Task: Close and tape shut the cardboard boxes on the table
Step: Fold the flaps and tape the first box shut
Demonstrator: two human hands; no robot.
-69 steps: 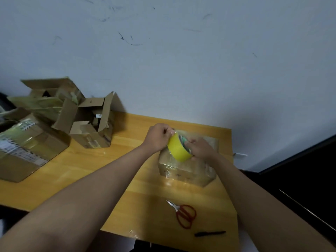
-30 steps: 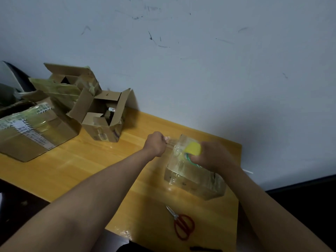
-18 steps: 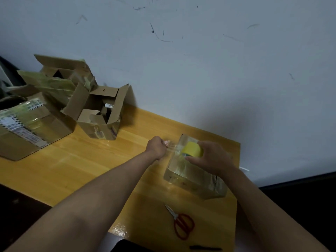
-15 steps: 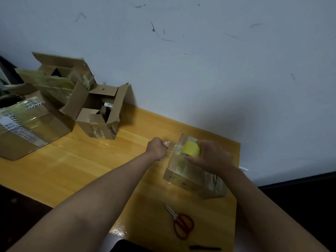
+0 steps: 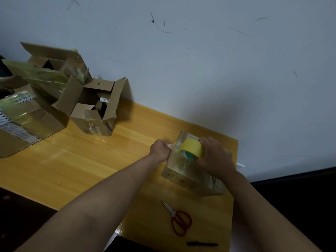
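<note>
Right hand (image 5: 215, 158): fingers curled round the yellow tape roll (image 5: 193, 149), holding it on top of the box.
Left hand (image 5: 161, 149): fisted at the box's left end, just beside the roll (whether it pinches a tape end I cannot tell).
Box (image 5: 183, 169): small, closed, glossy with tape, under the right hand on the wooden table (image 5: 91, 160).
Scissors (image 5: 179, 220): red handles, on the table below the right hand, nearer the person.
Open boxes (image 5: 94, 110): flaps up, well left of the left hand, against the wall.
</note>
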